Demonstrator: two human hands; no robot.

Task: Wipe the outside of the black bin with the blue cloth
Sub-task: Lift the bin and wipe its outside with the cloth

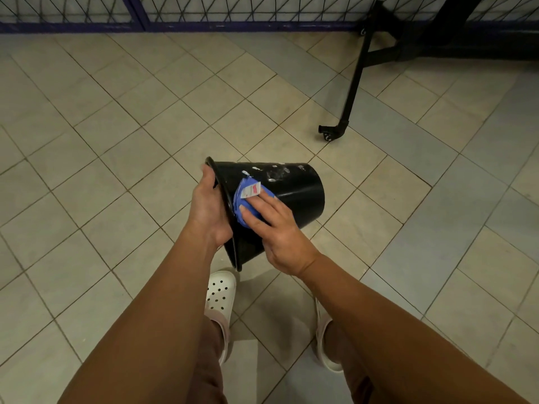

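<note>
Round black plastic bin [294, 196] hangs tipped sideways above the beige tiled floor [116, 141], long axis left-to-right, rim gripped by the curled left hand [208, 208]; right hand [277, 228], fingers flat, presses the crumpled blue cloth [242, 199] near the rim, white smears [274, 172] lying farther toward the base.

Black bin [294, 196] white-speckled; blue cloth [248, 208]; beige tiled floor [116, 141]; white clogs [220, 293].

The black bin [297, 199] is tipped sideways, its wall white-smeared; the blue cloth [238, 204], white-tagged, lies against that wall near the rim.
</note>
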